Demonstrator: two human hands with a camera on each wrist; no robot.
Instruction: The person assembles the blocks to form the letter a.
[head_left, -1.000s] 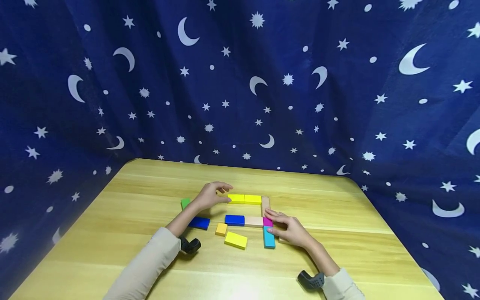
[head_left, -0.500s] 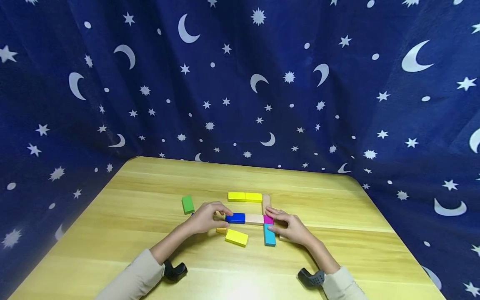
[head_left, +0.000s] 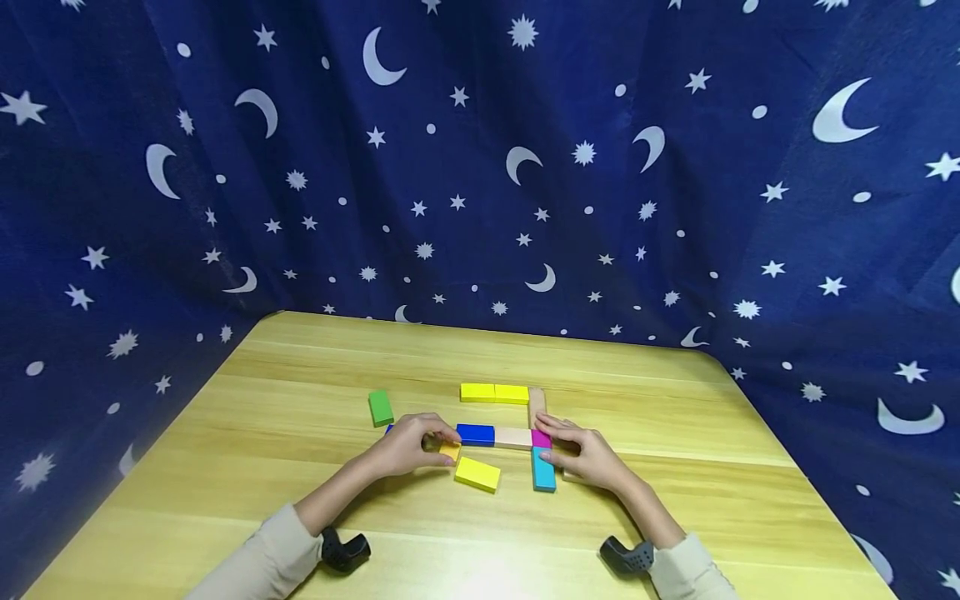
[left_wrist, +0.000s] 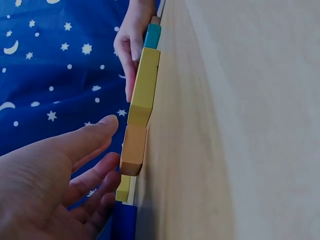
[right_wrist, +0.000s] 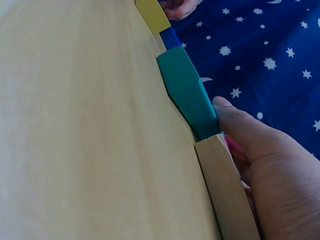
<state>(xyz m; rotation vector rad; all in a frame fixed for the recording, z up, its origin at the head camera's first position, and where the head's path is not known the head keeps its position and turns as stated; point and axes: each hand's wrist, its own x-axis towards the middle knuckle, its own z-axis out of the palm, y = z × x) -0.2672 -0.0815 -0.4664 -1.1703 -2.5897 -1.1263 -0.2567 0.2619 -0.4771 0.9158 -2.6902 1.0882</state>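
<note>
My left hand (head_left: 408, 446) is at the small orange block (head_left: 452, 450), thumb and fingertips spread on either side of it. The left wrist view shows the fingers relaxed, right beside that orange block (left_wrist: 134, 150). My right hand (head_left: 588, 454) rests at the right end of the block shape. Its thumb touches the cyan block (head_left: 543, 471), and its fingers extend over the magenta block (head_left: 542, 438) and the lower end of an upright wooden block (head_left: 537, 402). A blue block (head_left: 476, 435) and a plain wooden block (head_left: 513, 437) form a row ending at the magenta one.
Two yellow blocks (head_left: 495, 393) lie end to end at the top of the shape. A loose yellow block (head_left: 477, 473) lies below the row, and a green block (head_left: 381, 407) at the left. Another wooden block (head_left: 572, 477) is partly under my right hand. A starry curtain (head_left: 480, 167) surrounds the table (head_left: 480, 533).
My left hand has left the top yellow blocks, come toward the person past the blue block's left end, and reached the orange block. My right hand has stayed in place.
</note>
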